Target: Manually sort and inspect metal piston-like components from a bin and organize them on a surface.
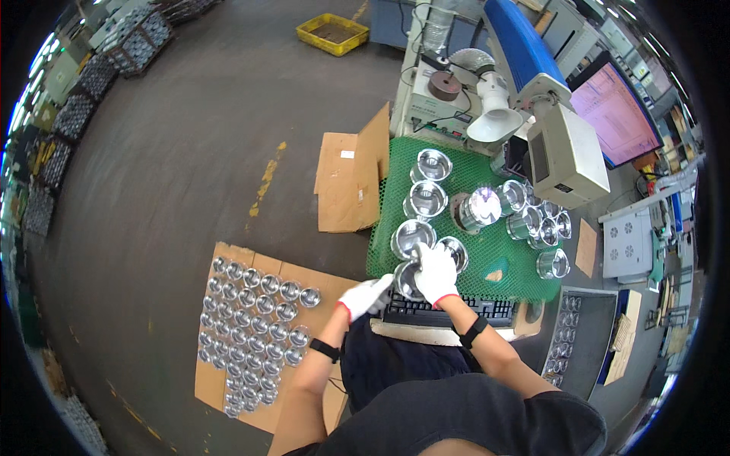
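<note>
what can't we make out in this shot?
All in the head view:
Right hand: whether its grip is closed on a cup; hidden under the hand.
Left hand: whether it touches that cup; too small.
Keyboard: some keys, behind the right arm.
Monitor: text too small.
Blue beam: far end, cut off by top edge.

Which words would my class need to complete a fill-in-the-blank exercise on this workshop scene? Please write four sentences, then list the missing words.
1. The left hand and right hand wear white fabric gloves with cuff edges coloured ____.
2. Shiny round metal cups stand on a mesh mat coloured ____.
3. Rows of silvery round parts lie on a flat brown sheet made of ____.
4. A black rectangular ____ with rows of keys lies near the right wrist.

Missing words: red; green; cardboard; keyboard.
</note>
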The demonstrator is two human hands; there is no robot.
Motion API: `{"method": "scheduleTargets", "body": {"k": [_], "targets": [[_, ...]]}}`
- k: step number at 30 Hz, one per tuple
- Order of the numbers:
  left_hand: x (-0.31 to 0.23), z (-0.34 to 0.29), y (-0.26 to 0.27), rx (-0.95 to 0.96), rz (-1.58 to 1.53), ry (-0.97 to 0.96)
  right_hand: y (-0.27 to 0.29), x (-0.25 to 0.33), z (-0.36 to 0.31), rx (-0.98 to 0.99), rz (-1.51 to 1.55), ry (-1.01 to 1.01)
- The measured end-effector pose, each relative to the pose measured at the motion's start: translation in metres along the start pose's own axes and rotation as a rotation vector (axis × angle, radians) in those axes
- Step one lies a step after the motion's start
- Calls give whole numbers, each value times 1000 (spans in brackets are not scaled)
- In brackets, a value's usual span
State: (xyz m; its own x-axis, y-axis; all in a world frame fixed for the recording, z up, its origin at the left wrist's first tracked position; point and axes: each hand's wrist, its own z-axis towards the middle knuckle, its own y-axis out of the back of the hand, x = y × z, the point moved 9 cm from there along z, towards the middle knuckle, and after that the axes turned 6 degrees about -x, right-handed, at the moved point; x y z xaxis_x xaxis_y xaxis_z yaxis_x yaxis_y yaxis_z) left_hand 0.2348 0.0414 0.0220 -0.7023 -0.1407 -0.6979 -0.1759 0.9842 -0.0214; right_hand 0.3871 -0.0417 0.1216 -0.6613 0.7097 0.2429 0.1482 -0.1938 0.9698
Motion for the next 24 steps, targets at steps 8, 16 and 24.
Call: {"method": "scheduleTargets", "body": {"k": [8, 16, 24], "targets": [[-257, -9, 63, -710, 1046, -989, 44, -17, -82, 309, 101, 147], [-305, 121, -2, -560, 1561, -1008, 98, -79, -182, 357, -72, -179], [-320, 107, -50, -374, 1534, -1210, 128, -167, -347, 240, 60, -767]]}}
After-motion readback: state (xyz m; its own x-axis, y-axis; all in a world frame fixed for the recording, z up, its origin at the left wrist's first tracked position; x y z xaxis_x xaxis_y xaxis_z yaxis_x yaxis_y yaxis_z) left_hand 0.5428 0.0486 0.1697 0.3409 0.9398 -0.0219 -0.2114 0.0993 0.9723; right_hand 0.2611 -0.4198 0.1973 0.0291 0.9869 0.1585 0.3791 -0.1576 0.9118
